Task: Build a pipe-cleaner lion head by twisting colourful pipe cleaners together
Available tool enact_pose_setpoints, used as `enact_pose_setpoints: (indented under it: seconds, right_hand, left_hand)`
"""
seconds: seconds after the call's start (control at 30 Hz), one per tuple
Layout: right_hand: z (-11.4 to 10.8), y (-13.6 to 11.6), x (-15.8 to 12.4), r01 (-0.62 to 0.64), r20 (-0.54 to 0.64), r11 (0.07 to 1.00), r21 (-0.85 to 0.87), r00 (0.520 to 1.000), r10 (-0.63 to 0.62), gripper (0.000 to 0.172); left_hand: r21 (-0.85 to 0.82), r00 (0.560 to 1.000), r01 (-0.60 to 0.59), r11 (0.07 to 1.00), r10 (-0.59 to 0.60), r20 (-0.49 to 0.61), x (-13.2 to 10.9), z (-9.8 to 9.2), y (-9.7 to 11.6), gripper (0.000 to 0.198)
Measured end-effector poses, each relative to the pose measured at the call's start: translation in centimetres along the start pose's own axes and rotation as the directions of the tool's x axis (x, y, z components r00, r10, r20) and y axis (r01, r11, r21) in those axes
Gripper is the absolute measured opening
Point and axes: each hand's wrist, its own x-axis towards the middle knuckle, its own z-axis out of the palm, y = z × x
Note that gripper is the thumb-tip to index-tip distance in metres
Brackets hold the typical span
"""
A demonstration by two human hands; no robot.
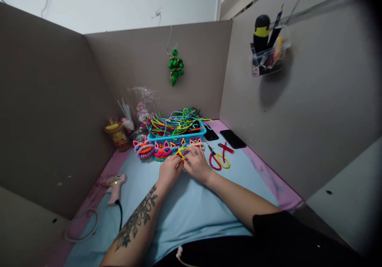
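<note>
My left hand (171,170) and my right hand (197,165) meet at the middle of the blue cloth (191,207). Between their fingertips is a small yellow pipe-cleaner piece (180,152), and the fingers of both are closed on it. Just beyond the hands stands a row of fuzzy animal heads: a purple one (143,148) at the left, a pink one (162,151) beside it, a blue one (176,144), and a white-and-red one (197,142) partly behind my right hand. My fingers hide part of the yellow piece.
A blue tray (176,137) of colourful pipe cleaners lies behind the heads. Scissors (219,160), red pieces (226,147) and a phone (232,139) are at the right. A pink glue gun (117,188) with a cord lies left, below a cup (116,136). Grey panels surround the table.
</note>
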Motion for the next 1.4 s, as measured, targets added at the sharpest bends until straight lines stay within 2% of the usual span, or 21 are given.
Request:
enact_pose_setpoints:
  seconds: [0.2,0.3,0.43,0.53,0.67,0.83,1.07,1.27,1.4]
  right_hand:
    - [-0.1,-0.1,0.1,-0.034,-0.005,0.999,0.038,0.999,0.034,0.005]
    - [-0.5,0.5,0.4,-0.01,-0.016,0.992,0.124,1.0,0.012,0.005]
    - [-1.0,1.5,0.6,-0.041,-0.045,0.958,0.282,0.997,0.056,0.023]
    - [-0.9,2.0,0.6,-0.096,-0.053,0.938,0.333,0.991,0.121,0.018]
    - [-0.7,1.9,0.5,-0.083,-0.054,0.949,0.304,0.993,0.104,0.008]
    - [-1.1,1.3,0.5,-0.023,-0.055,0.98,0.199,0.998,0.035,0.008]
    - [-1.2,0.8,0.4,-0.001,-0.057,0.993,0.115,0.998,0.008,0.008]
    - [-1.1,0.6,0.4,0.013,-0.049,0.992,0.129,0.999,-0.006,0.007]
    - [-1.0,0.5,0.3,0.013,-0.031,0.992,0.124,0.999,-0.009,0.008]
  left_hand:
    - [-0.071,0.999,0.037,0.997,-0.037,0.002,0.0,0.0,0.1,0.015]
    - [-0.215,0.988,0.139,0.967,-0.149,-0.029,0.0,0.1,-0.2,0.015]
    - [-0.487,0.923,0.328,0.81,-0.383,-0.016,0.2,0.2,-1.0,0.018]
    - [-0.617,0.888,0.386,0.685,-0.458,0.046,0.4,0.3,-1.5,0.02]
    - [-0.691,0.88,0.394,0.606,-0.466,0.093,0.5,0.5,-1.9,0.024]
    - [-0.745,0.864,0.432,0.509,-0.471,0.179,0.5,0.8,-2.0,0.028]
    - [-0.818,0.889,0.375,0.437,-0.42,0.182,0.5,0.9,-1.3,0.029]
    - [-0.847,0.865,0.407,0.342,-0.442,0.237,0.5,1.1,-0.5,0.041]
    - [-0.871,0.871,0.378,0.314,-0.438,0.22,0.5,1.3,-0.3,0.044]
